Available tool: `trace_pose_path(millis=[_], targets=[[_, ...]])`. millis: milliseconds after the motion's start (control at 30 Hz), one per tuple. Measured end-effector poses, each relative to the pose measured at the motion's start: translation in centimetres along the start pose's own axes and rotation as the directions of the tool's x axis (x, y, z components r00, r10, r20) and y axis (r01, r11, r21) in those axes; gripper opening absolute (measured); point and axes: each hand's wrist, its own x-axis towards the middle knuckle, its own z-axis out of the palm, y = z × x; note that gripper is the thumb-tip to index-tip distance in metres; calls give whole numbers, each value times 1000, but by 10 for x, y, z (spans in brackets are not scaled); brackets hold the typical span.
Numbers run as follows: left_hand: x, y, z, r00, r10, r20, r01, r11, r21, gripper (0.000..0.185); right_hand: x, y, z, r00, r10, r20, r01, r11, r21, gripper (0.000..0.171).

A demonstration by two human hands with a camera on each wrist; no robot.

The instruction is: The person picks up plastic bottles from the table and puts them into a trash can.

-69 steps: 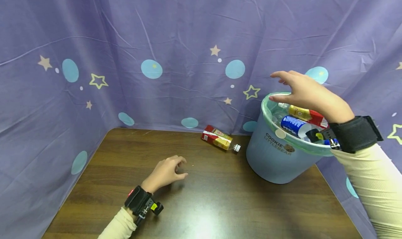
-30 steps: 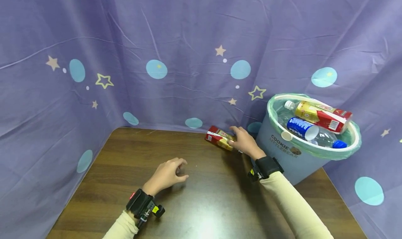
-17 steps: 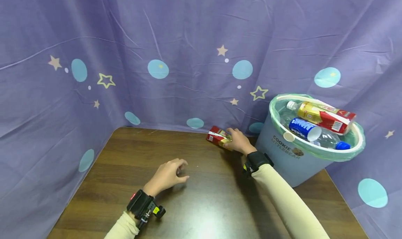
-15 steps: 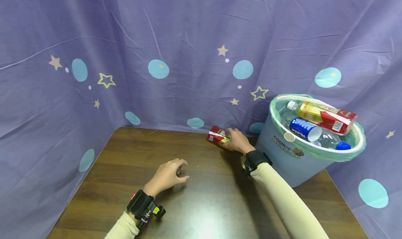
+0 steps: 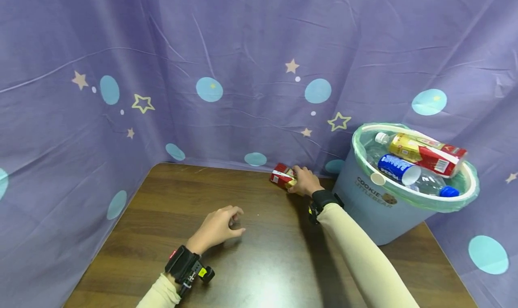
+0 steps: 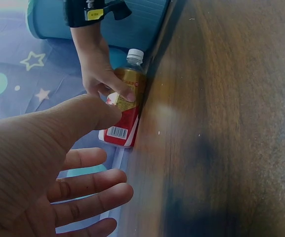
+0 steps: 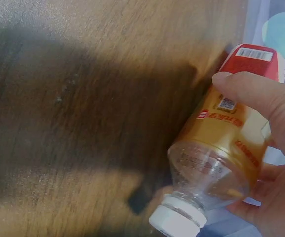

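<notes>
A plastic bottle (image 5: 281,176) with a red and gold label lies on its side at the back of the wooden table. My right hand (image 5: 306,181) grips it around the middle, thumb (image 7: 251,89) across the label. The white cap (image 7: 177,217) and clear neck show in the right wrist view. The fingers behind the bottle are partly hidden. My left hand (image 5: 216,226) is over the table at left of centre, fingers loosely bent and holding nothing. In the left wrist view, its fingers (image 6: 90,185) are spread apart from the bottle.
A blue bin (image 5: 364,200) with a green liner stands right of the bottle. In it lie another red and gold bottle (image 5: 429,155), a blue-labelled Pepsi bottle (image 5: 398,168) and a clear bottle with a blue cap (image 5: 449,191). A purple curtain (image 5: 251,74) borders the table's back.
My right hand has come down from above the bin to the lying bottle and closed its fingers around it. My left hand has stayed in place; the head view has shifted slightly.
</notes>
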Motion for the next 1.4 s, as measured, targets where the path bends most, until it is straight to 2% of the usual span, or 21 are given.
trace_pose_path(millis=[333,600,900,1100,1400], targets=[[2,4,3,1000,10,12,-10,1000,-3,42,-1,11,4,999,30,-16,-30,1000,6,101],[-1,6,8,1000,9,26,-9,1000,-11,41,-5,16,11,998,68,5,-68,998,-2,93],[-2,6,8,1000,7,20,-6,1000,-25,41,-5,3,3,998,58,19,-57,998,-17,81],[-2,5,7,1000,-5,17,6,1000,-19,42,-6,-16,-13,1000,2,25,-1,1000,-31,75],[2,11,10,1000,11,27,-11,1000,-23,39,-30,-39,-46,992,-128,14,129,990,-50,71]])
